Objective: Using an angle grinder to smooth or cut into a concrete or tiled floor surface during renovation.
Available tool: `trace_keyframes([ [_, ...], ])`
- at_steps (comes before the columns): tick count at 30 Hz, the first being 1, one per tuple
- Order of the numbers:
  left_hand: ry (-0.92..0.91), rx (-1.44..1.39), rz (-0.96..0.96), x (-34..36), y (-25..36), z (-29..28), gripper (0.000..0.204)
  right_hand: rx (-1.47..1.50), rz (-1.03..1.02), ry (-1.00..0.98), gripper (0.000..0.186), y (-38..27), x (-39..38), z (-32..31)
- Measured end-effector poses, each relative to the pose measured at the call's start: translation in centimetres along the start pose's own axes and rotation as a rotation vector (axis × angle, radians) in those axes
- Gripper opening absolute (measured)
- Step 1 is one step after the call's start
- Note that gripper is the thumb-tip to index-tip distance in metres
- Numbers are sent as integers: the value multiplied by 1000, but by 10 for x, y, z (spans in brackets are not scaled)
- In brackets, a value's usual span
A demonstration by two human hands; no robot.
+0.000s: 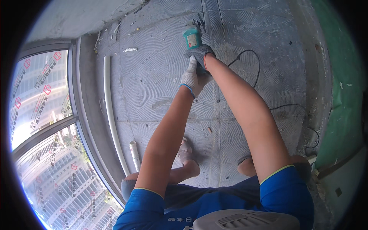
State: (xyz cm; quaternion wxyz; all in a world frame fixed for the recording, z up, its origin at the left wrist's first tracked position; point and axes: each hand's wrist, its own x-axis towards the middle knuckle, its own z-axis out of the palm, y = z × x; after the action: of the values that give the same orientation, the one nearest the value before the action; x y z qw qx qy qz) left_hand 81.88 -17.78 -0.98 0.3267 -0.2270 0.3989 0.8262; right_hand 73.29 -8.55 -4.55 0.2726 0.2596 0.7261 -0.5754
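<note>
A teal corded power cutter with a dark metal front end is held out over the grooved grey floor, ahead of me. My right hand, in a dark grey glove with a red cuff, is wrapped round the body behind the teal housing. Closer to me, my left hand, in a white knitted glove with a blue cuff, is closed on the rear part of the same tool. Both arms stretch forward, and the gloves hide most of the handle. Thin dark lines run along the floor beside the tool's front end.
A black cord loops across the floor on the right. Along the left wall lie a long white pipe and a shorter pipe. A framed window stands left, green sheeting right. A pale scrap lies far left.
</note>
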Motion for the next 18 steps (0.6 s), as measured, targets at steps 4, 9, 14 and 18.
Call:
trace_keyframes([
  [4,30,-78,45,13,9,-11,59,17,9,-5,52,-6,18,15],
  [9,-17,-128,103,29,8,-2,58,176,49,-7,52,-1,42,12],
  [14,162,-139,120,37,11,-11,46,84,14,-73,64,-5,46,19],
  [18,140,-104,92,46,10,-7,43,187,31,-65,51,6,68,15],
])
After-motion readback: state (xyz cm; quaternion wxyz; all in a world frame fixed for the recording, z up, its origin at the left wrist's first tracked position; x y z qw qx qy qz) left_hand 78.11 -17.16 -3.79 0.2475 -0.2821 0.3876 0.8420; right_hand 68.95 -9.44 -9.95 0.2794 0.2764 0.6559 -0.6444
